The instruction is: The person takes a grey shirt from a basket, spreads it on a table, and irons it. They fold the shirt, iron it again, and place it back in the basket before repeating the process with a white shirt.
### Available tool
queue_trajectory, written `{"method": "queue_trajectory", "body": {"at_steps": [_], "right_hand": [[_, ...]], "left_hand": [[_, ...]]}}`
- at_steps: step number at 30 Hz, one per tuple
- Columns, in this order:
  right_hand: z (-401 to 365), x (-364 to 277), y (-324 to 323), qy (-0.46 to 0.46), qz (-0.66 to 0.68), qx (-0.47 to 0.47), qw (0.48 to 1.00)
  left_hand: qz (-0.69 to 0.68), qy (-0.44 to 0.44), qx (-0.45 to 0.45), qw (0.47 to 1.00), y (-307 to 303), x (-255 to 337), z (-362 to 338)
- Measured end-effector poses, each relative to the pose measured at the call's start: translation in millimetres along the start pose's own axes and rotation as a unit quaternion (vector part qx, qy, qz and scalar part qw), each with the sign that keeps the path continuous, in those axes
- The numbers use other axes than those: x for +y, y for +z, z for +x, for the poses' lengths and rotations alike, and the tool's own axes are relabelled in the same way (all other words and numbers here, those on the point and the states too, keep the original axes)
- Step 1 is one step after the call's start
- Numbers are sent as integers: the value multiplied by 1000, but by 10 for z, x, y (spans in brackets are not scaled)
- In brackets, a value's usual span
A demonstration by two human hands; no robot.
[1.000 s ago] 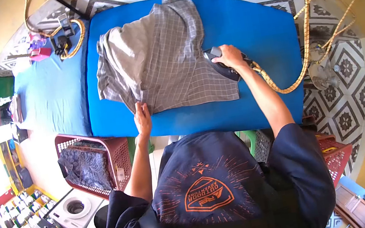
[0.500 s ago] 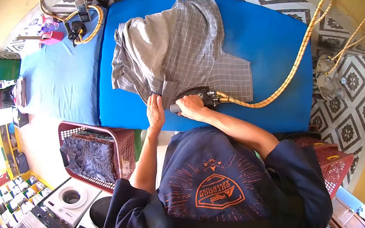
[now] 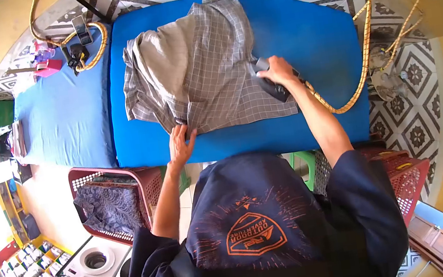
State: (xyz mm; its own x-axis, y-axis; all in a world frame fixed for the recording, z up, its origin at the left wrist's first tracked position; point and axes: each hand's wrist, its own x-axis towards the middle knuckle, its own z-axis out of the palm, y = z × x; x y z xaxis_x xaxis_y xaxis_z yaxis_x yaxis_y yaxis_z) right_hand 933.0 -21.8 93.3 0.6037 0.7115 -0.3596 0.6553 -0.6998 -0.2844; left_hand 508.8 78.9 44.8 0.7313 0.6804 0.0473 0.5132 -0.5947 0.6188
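Observation:
A grey checked shirt [image 3: 216, 64] is spread over a blue padded board [image 3: 309, 33], bunched on its left side and flatter at the right. My right hand [image 3: 279, 71] grips the handle of a dark steam iron [image 3: 273, 88], which rests at the shirt's right edge. A yellow braided hose [image 3: 367, 68] runs from the iron to the right. At the near edge of the shirt, my left hand [image 3: 180, 144] is closed with its fingertips on the cloth by a dark label.
A maroon basket [image 3: 151, 186] with folded patterned clothes stands at the board's near left. On the lighter blue surface [image 3: 63, 116] lie a second iron [image 3: 76, 57] and a phone [image 3: 81, 30]. Washing machines [image 3: 94, 261] are at lower left, another maroon basket [image 3: 410, 173] at right.
My right hand has carried the iron away from me and to the right, from the shirt's near edge to its right edge. My left hand stays at the near edge. The view has shifted slightly.

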Motion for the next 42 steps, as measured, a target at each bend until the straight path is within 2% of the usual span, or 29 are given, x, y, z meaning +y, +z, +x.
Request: {"method": "queue_trajectory", "body": {"at_steps": [1, 3, 6, 7, 10, 11, 13, 14, 15, 17, 18, 19, 21, 22, 24, 25, 26, 27, 28, 29, 30, 31, 33, 35, 37, 39, 40, 41, 42], "right_hand": [[-168, -77, 33, -17, -6, -25, 1000], [-751, -347, 49, -93, -3, -58, 994], [-1413, -596, 691, -126, -29, -119, 984], [-1589, -585, 857, -147, 12, -93, 985], [-1617, -503, 715, -96, 48, -105, 989], [-1556, -344, 642, -86, 49, -84, 992], [-1471, 6, 310, -19, 70, -75, 995], [-1380, 274, 233, 2, 76, -56, 996], [-1283, 589, 190, 25, 81, -37, 996], [-1040, 1303, 240, 26, 62, 104, 992], [-972, 1505, 65, 65, 72, 73, 993], [-873, 1680, -141, 103, 81, 43, 990], [-674, 2040, -363, 145, 61, 51, 986], [-551, 2206, -455, 150, 67, 52, 985], [-337, 2473, -611, 147, 51, 69, 985], [-236, 2551, -699, 142, 52, 62, 987], [-168, 2596, -737, 141, 55, 110, 982], [-127, 2583, -763, 141, 58, 158, 976], [-150, 2443, -802, 80, 17, 295, 952], [-226, 2155, -990, 73, 18, 302, 950], [-453, 1658, -1336, 0, 190, 379, 906], [-688, 1198, -1599, -75, 354, 439, 823], [-1057, 543, -1790, -137, 522, 349, 766], [-1341, -77, -1758, -226, 558, 286, 745], [-1689, -728, -1890, -349, 354, 383, 779], [-1824, -1182, -1825, -315, 287, 418, 802], [-1769, -1262, -1775, -314, 251, 404, 822], [-1742, -1284, -1751, -325, 250, 406, 816], [-1732, -1318, -1774, -311, 259, 426, 809]], "left_hand": [[-1, 6, 2, 1000, -214, 21, 2], [70, 153, -65, 984, -610, 56, 58], [155, 161, -104, 969, -727, -328, 98], [158, 165, -103, 968, -697, -397, 149], [217, 246, -156, 932, -761, -563, 418], [229, 244, -154, 929, -767, -631, 525], [227, 275, -229, 906, -712, -758, 716], [224, 316, -187, 902, -781, -602, 811], [231, 315, -184, 902, -842, -464, 895], [262, 250, -324, 874, -940, -140, 1094], [260, 238, -363, 862, -1034, 132, 1200], [265, 240, -359, 862, -1088, 383, 1306], [318, 201, -467, 800, -1169, 862, 1483], [301, 217, -431, 822, -1218, 1105, 1561], [170, 194, -370, 893, -1314, 1455, 1835], [143, 167, -351, 910, -1451, 1768, 2024], [116, 140, -332, 925, -1627, 2116, 2227], [43, 117, -274, 954, -1783, 2351, 2393], [-24, 137, -180, 974, -1874, 2485, 2550], [-23, 72, -157, 985, -2127, 2814, 2630], [-109, 47, -101, 988, -2163, 2755, 2841], [-175, 69, -75, 979, -2311, 2909, 2927], [-323, 40, -36, 945, -2570, 3290, 2864], [-351, 78, -39, 932, -2829, 3336, 2902], [-378, 117, -41, 918, -3046, 3396, 2813], [-429, 150, 15, 891, -3244, 3432, 2611], [-413, 174, 69, 891, -3357, 3415, 2511], [-410, 179, 81, 891, -3536, 3350, 2384], [-317, 185, 161, 916, -3763, 3261, 2240]]}}
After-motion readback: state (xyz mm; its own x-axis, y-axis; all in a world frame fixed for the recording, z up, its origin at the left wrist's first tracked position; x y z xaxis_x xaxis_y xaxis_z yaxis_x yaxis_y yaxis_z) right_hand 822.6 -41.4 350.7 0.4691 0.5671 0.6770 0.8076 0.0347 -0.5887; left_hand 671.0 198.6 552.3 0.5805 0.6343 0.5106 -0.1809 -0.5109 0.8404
